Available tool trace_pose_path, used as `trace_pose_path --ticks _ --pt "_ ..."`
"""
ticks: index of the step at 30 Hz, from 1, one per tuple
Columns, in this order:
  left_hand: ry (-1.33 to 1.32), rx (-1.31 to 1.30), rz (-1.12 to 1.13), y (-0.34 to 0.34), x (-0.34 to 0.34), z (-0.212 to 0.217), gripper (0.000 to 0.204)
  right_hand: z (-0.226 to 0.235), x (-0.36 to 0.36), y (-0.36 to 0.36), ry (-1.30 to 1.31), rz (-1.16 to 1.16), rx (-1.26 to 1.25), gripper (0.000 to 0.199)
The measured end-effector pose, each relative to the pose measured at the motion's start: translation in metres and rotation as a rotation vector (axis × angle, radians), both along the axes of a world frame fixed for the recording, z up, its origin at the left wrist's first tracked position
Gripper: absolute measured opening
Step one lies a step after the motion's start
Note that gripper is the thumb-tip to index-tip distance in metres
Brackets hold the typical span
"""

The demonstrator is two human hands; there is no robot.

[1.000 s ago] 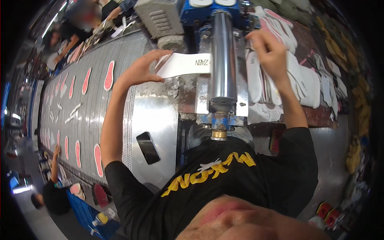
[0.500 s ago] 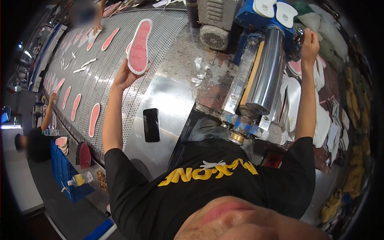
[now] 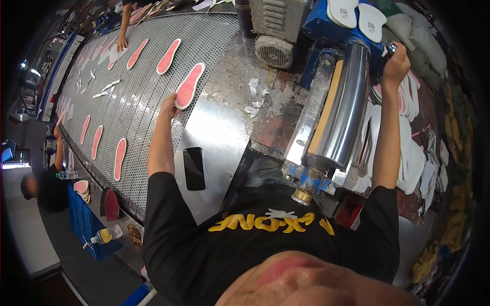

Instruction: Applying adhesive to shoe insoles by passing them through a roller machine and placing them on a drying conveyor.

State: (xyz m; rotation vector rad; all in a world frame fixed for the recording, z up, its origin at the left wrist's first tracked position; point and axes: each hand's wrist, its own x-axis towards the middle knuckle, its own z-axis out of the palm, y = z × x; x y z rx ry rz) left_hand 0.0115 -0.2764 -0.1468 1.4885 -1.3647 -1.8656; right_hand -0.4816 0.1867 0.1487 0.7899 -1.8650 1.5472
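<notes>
My left hand [image 3: 169, 105] grips the near end of a pink insole [image 3: 190, 85] with a white rim, tilted above the edge of the grey mesh belt [image 3: 140, 92]. Just beyond it, another pink insole [image 3: 169, 56] lies on the mesh. My right hand [image 3: 396, 65] is closed round a dark metal knob [image 3: 391, 47] at the far right end of the roller machine; the fingers hide part of it. The shiny steel roller [image 3: 347, 109] lies between my arms, beside a tan strip [image 3: 326, 109]. Two white pads [image 3: 372, 23] rest on the machine's blue housing [image 3: 319, 23].
A black phone [image 3: 194, 168] lies on the metal plate near my left forearm. White insoles [image 3: 408, 158] are piled right of the roller. A grey motor [image 3: 275, 48] stands behind. A co-worker's hand [image 3: 121, 43] reaches over the far belt; another person [image 3: 48, 186] is at left.
My left hand has moved right and nearer with its insole, which is now more slanted. The insole on the mesh, mostly covered before, now shows in full. My right hand stays at the knob.
</notes>
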Motion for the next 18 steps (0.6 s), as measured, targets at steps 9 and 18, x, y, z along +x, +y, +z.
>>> trace_pose_path --ticks 9,18 --pt "0.034 -0.240 0.098 0.001 -0.143 0.000 0.016 0.000 -0.001 0.004 0.044 -0.084 0.022 0.046" --pt "-0.321 -0.713 0.216 0.006 -0.156 -0.025 0.035 -0.004 0.017 -0.010 0.023 -0.154 -0.002 0.048"
